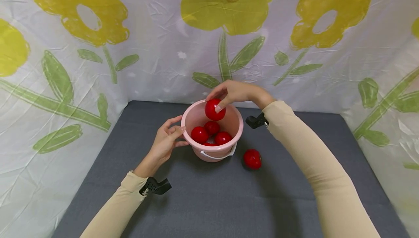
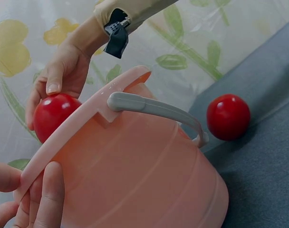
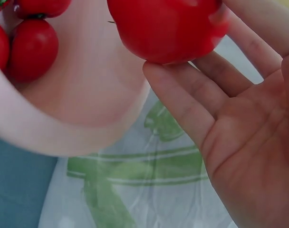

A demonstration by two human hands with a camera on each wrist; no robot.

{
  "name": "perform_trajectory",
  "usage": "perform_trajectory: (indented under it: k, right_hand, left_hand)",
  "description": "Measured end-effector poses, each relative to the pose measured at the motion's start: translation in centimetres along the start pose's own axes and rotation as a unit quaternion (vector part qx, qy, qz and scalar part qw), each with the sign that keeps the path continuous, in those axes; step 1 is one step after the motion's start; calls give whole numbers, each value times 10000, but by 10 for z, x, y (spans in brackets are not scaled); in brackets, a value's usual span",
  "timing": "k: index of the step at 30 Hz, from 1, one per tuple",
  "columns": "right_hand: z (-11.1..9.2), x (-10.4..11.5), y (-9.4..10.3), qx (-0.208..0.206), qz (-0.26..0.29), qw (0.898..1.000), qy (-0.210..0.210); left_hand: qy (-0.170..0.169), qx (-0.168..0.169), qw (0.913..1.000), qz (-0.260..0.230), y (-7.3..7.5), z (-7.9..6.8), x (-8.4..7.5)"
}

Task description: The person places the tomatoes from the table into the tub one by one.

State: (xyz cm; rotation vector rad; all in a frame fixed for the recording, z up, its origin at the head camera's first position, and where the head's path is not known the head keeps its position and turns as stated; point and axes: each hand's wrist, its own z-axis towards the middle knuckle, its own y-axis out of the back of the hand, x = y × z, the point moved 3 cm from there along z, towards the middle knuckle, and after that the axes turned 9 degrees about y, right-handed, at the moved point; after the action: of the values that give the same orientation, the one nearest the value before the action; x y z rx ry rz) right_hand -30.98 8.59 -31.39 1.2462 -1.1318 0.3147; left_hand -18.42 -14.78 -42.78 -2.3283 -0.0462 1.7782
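A pink bucket point(image 1: 238, 121) with a pale handle point(image 2: 154, 107) stands on the dark table. My left hand point(image 1: 164, 138) grips its rim at the left, thumb on the inner side and fingers outside. Over the bucket's opening, my right hand point(image 1: 234, 93) holds a red tomato point(image 1: 215, 109) between thumb and fingers; in the right wrist view the fingertips point(image 3: 156, 71) lie under that tomato. Inside the bucket are several more tomatoes point(image 1: 199, 135), their skins shiny and red.
One loose tomato point(image 1: 252, 159) lies on the grey tabletop point(image 1: 209, 201) to the right of the bucket. A white cloth with painted yellow flowers point(image 1: 229, 5) hangs behind and along both sides. Each wrist carries a small black camera point(image 1: 256, 121).
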Motion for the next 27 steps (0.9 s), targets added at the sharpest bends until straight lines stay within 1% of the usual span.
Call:
perform_trajectory:
  k: [4,12,19,27]
  right_hand:
    - [4,-1,-3,53,108,9999,-44]
    - [11,-4,-12,273,325,9991,-1]
    - [14,-7,-18,406,216,9989,125]
    - [14,-9,-26,643,112,9979,-53]
  left_hand:
    - [26,1,10000,-4,-1,0,0]
    - [48,8,10000,33,-2,1,-1]
    - [10,5,10000,13,-1,1,-1]
    - [29,-20,10000,3,0,0,0]
